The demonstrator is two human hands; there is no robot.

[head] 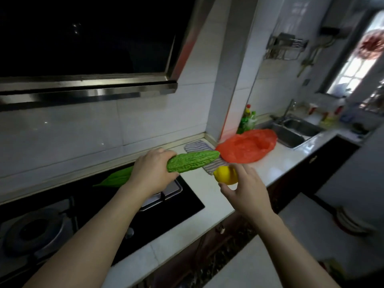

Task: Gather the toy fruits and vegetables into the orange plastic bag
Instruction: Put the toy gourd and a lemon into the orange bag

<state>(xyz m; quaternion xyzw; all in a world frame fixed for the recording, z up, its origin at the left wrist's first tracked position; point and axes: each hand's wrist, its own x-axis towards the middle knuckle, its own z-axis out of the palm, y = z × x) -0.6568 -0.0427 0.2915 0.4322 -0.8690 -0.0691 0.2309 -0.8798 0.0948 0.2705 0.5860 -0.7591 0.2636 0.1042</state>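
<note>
1. The head view looks down along both bare forearms to a white counter (207, 197) that runs from a black gas hob (166, 213) on the left to a steel sink (295, 132) on the right
2. The left hand (152, 171) grips a long green toy bitter gourd (193, 162) round its middle, fingers curled over the top. The gourd is held above the hob's right edge, nearly level. Its bumpy end points right towards the bag, and its tapered end sticks out to the left over the hob
3. The right hand (247, 192) holds a yellow toy lemon (225, 175), with the thumb under its near side and the fingers curved over its far side. The lemon sits just below the gourd in the picture, at the near edge of a striped cloth (197, 146). I cannot tell whether it rests on the counter or is lifted off it
4. The orange plastic bag (247, 147) lies crumpled on the counter between the cloth and the sink, beyond both hands. The gourd's right tip meets the bag's left edge in the picture; whether they touch cannot be told
5. Behind the bag, green bottles (247, 121) stand in the corner of the tiled wall
6. A dark range hood (83, 48) hangs over the hob, and a round burner (35, 227) shows at the lower left
</note>
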